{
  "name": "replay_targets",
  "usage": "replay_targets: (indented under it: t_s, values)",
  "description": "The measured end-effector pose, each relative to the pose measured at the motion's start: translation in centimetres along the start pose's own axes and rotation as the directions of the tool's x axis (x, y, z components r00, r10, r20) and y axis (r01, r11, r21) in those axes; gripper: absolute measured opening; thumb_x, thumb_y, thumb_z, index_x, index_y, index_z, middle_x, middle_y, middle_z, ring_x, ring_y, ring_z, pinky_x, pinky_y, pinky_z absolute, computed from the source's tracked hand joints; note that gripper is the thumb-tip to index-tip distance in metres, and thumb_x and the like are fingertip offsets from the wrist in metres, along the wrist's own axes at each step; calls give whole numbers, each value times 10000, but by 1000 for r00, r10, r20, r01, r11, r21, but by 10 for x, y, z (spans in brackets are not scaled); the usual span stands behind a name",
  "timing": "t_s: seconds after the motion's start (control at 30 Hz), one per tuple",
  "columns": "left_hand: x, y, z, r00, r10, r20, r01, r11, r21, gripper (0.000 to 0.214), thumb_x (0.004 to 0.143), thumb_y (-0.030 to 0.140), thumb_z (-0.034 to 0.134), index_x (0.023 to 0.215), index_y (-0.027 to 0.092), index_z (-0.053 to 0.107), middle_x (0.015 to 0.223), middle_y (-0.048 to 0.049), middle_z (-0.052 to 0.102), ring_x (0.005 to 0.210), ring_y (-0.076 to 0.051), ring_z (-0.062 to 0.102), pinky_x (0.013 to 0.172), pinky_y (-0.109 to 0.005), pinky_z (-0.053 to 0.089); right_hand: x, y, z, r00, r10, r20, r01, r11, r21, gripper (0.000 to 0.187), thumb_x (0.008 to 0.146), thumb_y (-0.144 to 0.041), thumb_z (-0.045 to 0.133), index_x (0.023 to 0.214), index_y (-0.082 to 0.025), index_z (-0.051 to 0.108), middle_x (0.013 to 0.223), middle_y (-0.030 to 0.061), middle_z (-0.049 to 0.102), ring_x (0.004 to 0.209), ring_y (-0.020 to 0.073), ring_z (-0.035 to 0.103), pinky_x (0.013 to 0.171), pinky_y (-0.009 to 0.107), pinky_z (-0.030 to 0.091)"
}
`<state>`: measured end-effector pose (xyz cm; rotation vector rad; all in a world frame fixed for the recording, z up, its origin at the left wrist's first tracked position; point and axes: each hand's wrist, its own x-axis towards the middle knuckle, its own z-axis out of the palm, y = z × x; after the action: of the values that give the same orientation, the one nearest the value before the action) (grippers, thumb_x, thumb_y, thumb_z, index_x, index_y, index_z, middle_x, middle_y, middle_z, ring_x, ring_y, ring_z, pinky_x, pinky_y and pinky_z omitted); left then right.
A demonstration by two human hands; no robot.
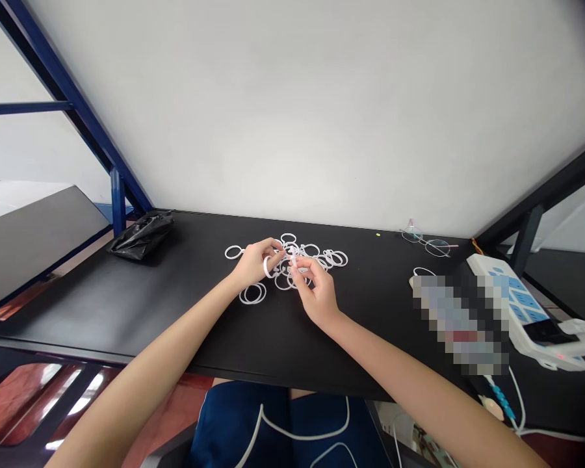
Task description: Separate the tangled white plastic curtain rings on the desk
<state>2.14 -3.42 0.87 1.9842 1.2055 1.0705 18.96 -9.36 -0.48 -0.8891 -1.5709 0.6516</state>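
Left hand (256,261): ring (266,268) at thumb, pinch unclear | Right hand (322,294): pinching white piece (294,261) | Best: hold left steady, move right lightly

White rings (292,248), black tabletop (370,286), dark blue shorts (244,416), white-and-blue power strip (522,298), black bag (143,237)

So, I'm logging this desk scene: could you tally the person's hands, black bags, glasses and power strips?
Hands: 2 (left hand, right hand)
Black bag: 1
Glasses: 1 pair
Power strip: 1
Total: 5, without the rings, which overlap too much to count
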Motion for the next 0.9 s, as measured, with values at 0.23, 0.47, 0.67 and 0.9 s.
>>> replay_targets:
  t_s: [0.23,0.47,0.67,0.9]
  values:
    - [-3,6,13,996,33,-82,-30,999,28,157,816,322,571,820,168,597,604,29,570,497,-90,483,529,-218,399,1,-4,0,997,-78,2,78,996,-38,56,922,-257,531,938,-226,575,1179,92,637,1037,205,643,719,312,596]
    - [2,1,15,996,-68,-62,45,947,-319,292,698,287,705,925,147,586,857,-57,660,653,-143,656,544,-218,497,0,-3,0,994,-111,7,111,993,-49,58,921,-261,528,934,-228,573,1157,89,639,1037,209,644,725,322,600]
    - [4,-4,7,1000,-8,9,10,970,-244,240,699,271,711,875,144,609,937,-100,679,838,-214,687,516,-199,488,1,-2,0,992,-126,-3,126,991,-52,49,915,-233,536,940,-230,577,1163,88,639,1036,205,645,725,318,598]
    - [3,-6,6,1000,-4,-1,4,991,-130,210,687,132,600,894,150,628,929,-75,688,904,-207,669,568,-206,511,0,-2,-1,993,-118,4,118,990,-74,40,909,-232,543,917,-225,581,1161,87,636,1000,201,653,697,312,592]
